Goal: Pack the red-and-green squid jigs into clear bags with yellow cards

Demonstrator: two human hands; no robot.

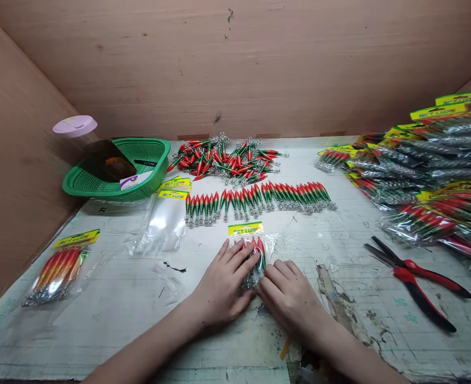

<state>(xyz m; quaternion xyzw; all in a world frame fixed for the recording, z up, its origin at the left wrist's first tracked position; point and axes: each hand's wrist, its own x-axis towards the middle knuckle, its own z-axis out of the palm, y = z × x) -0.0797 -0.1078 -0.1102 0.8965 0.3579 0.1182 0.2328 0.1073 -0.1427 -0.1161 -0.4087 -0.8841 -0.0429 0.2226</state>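
A clear plastic bag of red-and-green fishing lures [261, 250] with a yellow header card lies in front of me at the middle of the table. My left hand [223, 282] rests over it, fingers outstretched and spread across the lures, partly hiding them. At the bag's lower right edge, my right hand [293, 296] has its fingers curled closed, apparently pinching the plastic; the grip itself is hidden. Beyond the bag runs a row of red-and-green lures [249, 201] set side by side. Flat clear header bags [165, 226] lie left of that row.
A heap of loose lures [227, 162] lies at the back. Filled bags [431, 154] are piled on the right, above red-and-black pliers [411, 269]. On the left are a green basket [159, 168], holding a pink-lidded container [75, 126], and a bag of orange lures [59, 269].
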